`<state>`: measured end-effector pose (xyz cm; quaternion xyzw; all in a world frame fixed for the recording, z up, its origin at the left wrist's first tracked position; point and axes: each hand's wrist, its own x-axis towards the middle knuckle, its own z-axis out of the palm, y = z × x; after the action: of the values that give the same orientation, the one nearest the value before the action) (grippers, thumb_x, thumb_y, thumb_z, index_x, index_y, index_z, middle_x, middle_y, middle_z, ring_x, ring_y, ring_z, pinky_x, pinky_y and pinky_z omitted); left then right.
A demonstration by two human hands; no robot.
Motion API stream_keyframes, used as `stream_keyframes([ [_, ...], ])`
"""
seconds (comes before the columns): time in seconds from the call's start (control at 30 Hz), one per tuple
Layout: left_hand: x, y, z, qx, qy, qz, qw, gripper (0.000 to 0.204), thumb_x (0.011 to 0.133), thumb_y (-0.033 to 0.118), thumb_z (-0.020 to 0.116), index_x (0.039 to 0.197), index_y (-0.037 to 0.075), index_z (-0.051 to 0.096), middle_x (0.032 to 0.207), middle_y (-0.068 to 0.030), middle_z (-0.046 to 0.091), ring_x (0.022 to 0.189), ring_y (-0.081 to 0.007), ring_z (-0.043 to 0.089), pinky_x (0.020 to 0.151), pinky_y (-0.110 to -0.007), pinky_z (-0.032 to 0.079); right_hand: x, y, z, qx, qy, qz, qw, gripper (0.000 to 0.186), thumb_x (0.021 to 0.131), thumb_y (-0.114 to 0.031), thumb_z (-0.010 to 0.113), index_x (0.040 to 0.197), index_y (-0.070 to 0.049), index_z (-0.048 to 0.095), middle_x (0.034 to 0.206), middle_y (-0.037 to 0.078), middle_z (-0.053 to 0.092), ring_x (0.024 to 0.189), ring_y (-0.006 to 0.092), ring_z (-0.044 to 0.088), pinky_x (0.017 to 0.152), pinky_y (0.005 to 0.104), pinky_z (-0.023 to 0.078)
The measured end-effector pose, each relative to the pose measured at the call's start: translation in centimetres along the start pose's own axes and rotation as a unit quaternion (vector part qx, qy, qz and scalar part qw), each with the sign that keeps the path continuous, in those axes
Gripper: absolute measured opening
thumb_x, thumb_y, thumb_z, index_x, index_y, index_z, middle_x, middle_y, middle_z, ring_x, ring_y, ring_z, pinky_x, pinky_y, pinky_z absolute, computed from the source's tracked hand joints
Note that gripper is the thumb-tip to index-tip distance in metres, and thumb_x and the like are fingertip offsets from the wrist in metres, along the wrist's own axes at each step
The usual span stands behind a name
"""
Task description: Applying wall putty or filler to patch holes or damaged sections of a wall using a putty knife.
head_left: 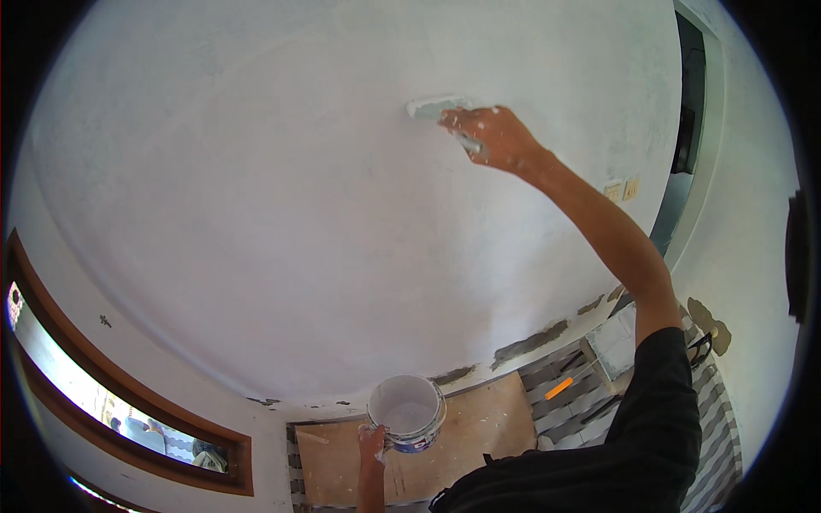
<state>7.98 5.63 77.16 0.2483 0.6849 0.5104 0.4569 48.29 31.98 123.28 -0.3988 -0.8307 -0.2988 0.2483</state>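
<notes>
My right hand (496, 141), spotted with white paint, is closed around the handle of a wide flat paint brush (432, 107). Its pale head is against the upper part of the white wall (256, 205), and the fingers partly hide the tool. Low in front of me, my left hand (372, 440) grips the side of a paint bucket (406, 406) near its rim. The bucket is round and pale inside, with whitish paint at the bottom and a coloured label outside. My left fingers are partly hidden.
Below the bucket lies a paint-spattered brown board (505, 410) on a patterned tile floor (556, 419). An orange-handled tool (559, 389) lies near a pale box-like object (614, 342). Wall switches (623, 190) are by the doorway (684, 128); a brown-framed window (128, 427) is at left.
</notes>
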Motion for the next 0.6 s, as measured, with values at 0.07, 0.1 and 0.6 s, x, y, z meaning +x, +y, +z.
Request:
stream_keyframes([
  [0.07,-0.5,0.9,0.7,-0.018,0.001,-0.002,1.0,0.031,0.068,0.008,0.064,0.093,0.0,0.047,0.069,-0.0079,0.055,0.048,-0.0158,0.054,0.04,-0.029,0.045,1.3,0.8,-1.8,-0.058,0.079,-0.009,0.995,0.057,0.071,-0.007,0.063,0.126,-0.017,0.05,0.131,-0.001,0.05,0.114,0.0167,0.052,0.08,0.0329,0.049],
  [0.1,-1.1,1.4,0.7,-0.036,0.008,-0.007,0.999,0.03,0.069,0.007,0.063,0.093,0.0,0.047,0.069,-0.0081,0.056,0.048,-0.016,0.054,0.04,-0.029,0.045,2.5,1.2,-2.6,-0.11,0.156,-0.02,0.981,0.056,0.071,-0.007,0.064,0.125,-0.016,0.051,0.131,-0.001,0.05,0.113,0.0168,0.053,0.08,0.0326,0.049],
  [0.6,-0.9,1.0,0.3,-0.058,0.0,-0.021,0.998,0.035,0.067,0.008,0.065,0.094,0.004,0.042,0.069,-0.0094,0.058,0.049,-0.0163,0.054,0.04,-0.03,0.045,2.7,0.5,0.9,-0.034,0.103,-0.01,0.994,0.057,0.074,-0.012,0.065,0.128,-0.022,0.048,0.134,-0.002,0.047,0.111,0.0163,0.054,0.082,0.0344,0.047],
])
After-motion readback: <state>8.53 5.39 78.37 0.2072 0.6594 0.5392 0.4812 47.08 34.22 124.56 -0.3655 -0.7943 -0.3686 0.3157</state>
